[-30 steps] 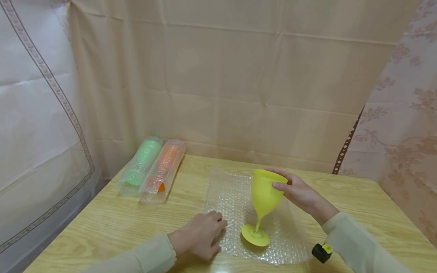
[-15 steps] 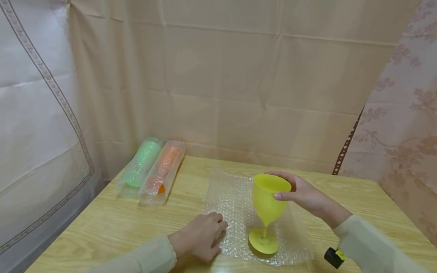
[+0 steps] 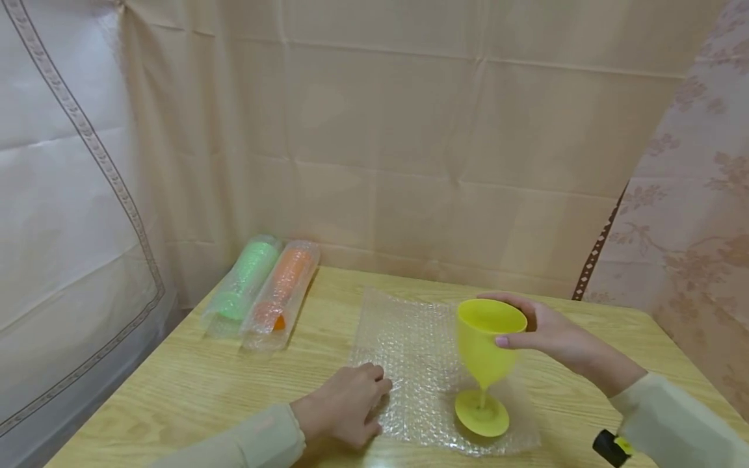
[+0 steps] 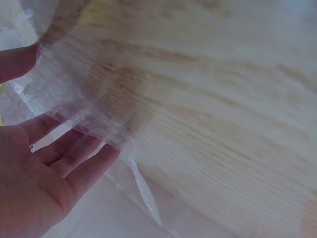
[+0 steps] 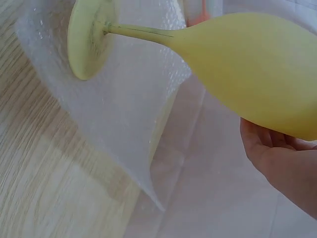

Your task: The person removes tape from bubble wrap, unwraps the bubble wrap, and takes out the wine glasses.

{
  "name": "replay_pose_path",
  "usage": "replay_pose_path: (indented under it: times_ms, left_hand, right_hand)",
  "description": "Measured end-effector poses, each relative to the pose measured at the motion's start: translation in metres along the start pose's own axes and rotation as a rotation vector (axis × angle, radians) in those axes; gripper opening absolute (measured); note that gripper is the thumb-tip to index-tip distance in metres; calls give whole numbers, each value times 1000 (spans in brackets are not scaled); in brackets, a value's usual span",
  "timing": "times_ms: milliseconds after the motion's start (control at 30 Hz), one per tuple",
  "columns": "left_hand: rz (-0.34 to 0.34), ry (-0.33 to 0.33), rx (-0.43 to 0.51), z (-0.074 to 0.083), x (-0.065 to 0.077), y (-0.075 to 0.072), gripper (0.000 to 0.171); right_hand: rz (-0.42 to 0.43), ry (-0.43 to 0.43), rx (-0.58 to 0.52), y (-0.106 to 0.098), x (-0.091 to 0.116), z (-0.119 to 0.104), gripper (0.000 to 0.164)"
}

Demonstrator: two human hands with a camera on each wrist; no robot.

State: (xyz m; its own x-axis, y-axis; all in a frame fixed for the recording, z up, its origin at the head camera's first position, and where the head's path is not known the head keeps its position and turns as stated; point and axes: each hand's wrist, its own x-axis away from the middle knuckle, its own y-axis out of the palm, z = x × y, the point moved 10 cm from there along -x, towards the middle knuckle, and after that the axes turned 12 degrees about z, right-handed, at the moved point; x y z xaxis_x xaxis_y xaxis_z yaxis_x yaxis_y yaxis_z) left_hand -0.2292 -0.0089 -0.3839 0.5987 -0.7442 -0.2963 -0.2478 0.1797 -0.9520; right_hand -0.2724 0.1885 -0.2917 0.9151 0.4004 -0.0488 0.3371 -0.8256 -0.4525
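Observation:
A yellow goblet [image 3: 491, 344] stands nearly upright over the right part of a clear bubble wrap sheet [image 3: 409, 364]; whether its foot touches the sheet I cannot tell. My right hand [image 3: 552, 335] grips its bowl near the rim, thumb on the near side and fingers around the back. In the right wrist view the goblet's foot [image 5: 91, 39] is over the bubble wrap. My left hand [image 3: 345, 403] rests at the sheet's left edge. In the left wrist view its fairly straight fingers [image 4: 89, 171] touch the wrap's edge, with the thumb apart.
Two bubble-wrapped bundles, one green [image 3: 246, 276] and one orange [image 3: 285, 279], lie side by side at the table's back left. The wooden table [image 3: 193, 390] meets a beige cloth backdrop [image 3: 374, 143]. A black device [image 3: 610, 447] sits at the right wrist.
My right hand has moved the goblet to the right and slightly toward me over the bubble wrap. The left hand stays at the sheet's left edge.

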Motion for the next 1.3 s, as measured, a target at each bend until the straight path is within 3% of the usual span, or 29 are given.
replay_pose_path:
  times_ms: [467, 700, 800, 1033, 1300]
  left_hand:
    - [1, 10, 11, 1, 0, 0, 34]
    - [-30, -30, 51, 2, 5, 4, 38]
    - [-36, -42, 71, 2, 7, 5, 38]
    - [-1, -23, 21, 3, 9, 3, 37]
    - [-14, -40, 70, 0, 7, 3, 35]
  right_hand:
    - [85, -1, 99, -38, 11, 9, 55]
    - [94, 0, 92, -60, 10, 12, 49]
    - [100, 41, 89, -70, 7, 19, 46]
    - [147, 94, 184, -96, 3, 33, 43]
    - [203, 171, 278, -135, -4, 58, 49]
